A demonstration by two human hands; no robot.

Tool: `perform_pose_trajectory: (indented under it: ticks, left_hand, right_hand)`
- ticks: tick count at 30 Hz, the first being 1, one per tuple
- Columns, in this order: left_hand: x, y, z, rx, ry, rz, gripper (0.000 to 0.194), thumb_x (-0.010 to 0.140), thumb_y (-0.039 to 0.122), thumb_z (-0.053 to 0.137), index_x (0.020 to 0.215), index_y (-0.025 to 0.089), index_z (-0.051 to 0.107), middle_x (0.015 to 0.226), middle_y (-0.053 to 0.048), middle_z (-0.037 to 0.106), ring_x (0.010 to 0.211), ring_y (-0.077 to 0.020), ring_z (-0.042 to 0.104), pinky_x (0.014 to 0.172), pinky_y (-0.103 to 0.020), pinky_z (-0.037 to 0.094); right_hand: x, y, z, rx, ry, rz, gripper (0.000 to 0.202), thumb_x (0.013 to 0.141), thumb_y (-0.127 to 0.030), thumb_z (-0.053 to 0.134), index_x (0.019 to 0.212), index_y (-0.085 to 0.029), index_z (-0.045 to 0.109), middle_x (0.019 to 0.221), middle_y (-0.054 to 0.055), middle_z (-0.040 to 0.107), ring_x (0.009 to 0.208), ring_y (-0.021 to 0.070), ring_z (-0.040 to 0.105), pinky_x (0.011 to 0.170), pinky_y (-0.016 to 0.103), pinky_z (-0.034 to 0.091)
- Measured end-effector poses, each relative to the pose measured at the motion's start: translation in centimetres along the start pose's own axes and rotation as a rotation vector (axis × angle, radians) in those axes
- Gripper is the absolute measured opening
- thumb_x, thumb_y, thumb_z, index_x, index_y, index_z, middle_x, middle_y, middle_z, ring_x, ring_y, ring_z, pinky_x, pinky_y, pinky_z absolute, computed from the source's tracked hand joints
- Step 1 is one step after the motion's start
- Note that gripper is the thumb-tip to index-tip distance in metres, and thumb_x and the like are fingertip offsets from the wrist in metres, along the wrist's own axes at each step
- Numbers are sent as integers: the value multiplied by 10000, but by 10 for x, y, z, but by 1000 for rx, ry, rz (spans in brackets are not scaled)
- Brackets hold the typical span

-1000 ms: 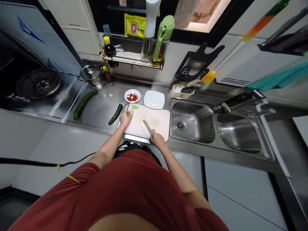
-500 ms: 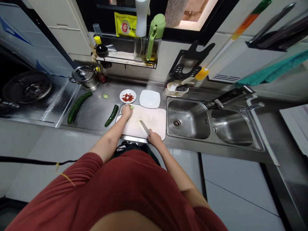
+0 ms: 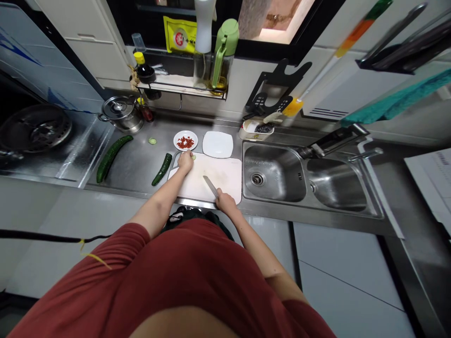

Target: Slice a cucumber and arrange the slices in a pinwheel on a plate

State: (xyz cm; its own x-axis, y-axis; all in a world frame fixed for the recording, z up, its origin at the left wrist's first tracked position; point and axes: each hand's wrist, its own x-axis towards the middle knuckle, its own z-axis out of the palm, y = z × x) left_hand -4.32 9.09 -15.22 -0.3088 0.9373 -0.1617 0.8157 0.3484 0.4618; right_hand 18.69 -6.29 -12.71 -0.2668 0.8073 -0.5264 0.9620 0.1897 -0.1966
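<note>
My left hand (image 3: pixel 185 161) is closed at the upper left of the white cutting board (image 3: pixel 225 176). A small pale green slice (image 3: pixel 193 157) shows beside its fingers; what they hold is hidden. The knife (image 3: pixel 210 186) is in my right hand (image 3: pixel 226 203) at the board's front edge, its blade pointing up and left over the board. Just left of the board lies a short cucumber piece (image 3: pixel 162 169). A longer cucumber (image 3: pixel 113 158) rests farther left, and a cut cucumber slice (image 3: pixel 152 141) sits on the steel counter between them.
Behind the board are a plate of red pieces (image 3: pixel 185 141) and a white square plate (image 3: pixel 217 144). A steel pot (image 3: pixel 121 114) stands at the back left, a wok (image 3: pixel 35 129) beyond it. The double sink (image 3: pixel 275 171) is on the right. A shelf (image 3: pixel 183 88) holds bottles.
The view has shifted slightly. Both hands stay in nearly the same places, and less of the pale slice shows beside my left hand.
</note>
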Motion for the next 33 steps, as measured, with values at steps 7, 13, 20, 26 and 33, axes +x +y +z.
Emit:
perform_pose_trajectory:
  ticks: [7,13,20,26,33]
  left_hand:
    - [0,-5,-3,-183,-198,38,222,763,182,615,960,201,718,919,-23,714,806,-145,613,740,-242,458]
    - [-5,-9,-4,-168,-528,176,244,648,135,689,884,152,747,784,-22,710,671,-128,604,629,-217,469]
    - [-16,-2,3,-121,-543,410,232,726,121,613,910,154,752,879,-43,730,796,-150,641,766,-234,485]
    - [-21,-5,3,-52,-344,363,242,778,153,588,973,181,728,903,-48,716,873,-174,633,855,-273,462]
    - [-26,-2,10,33,-323,228,201,739,198,680,940,196,685,926,-41,698,864,-175,618,793,-267,452]
  right_hand:
    - [-2,2,-7,51,-20,1,304,936,-214,379,1236,-173,400,1032,137,658,927,244,640,718,289,423]
    - [-5,7,-13,93,-16,37,291,948,-220,371,1229,-164,417,1071,149,648,970,241,628,734,285,420]
    - [-3,6,-20,74,10,36,295,945,-218,365,1232,-168,407,1051,144,653,956,246,634,738,292,429]
    - [0,-6,-25,39,8,12,320,934,-183,369,1253,-159,390,1059,152,647,970,253,631,773,311,440]
    - [9,-18,-26,4,7,-5,316,931,-160,350,1242,-165,401,1049,157,649,974,259,634,786,332,452]
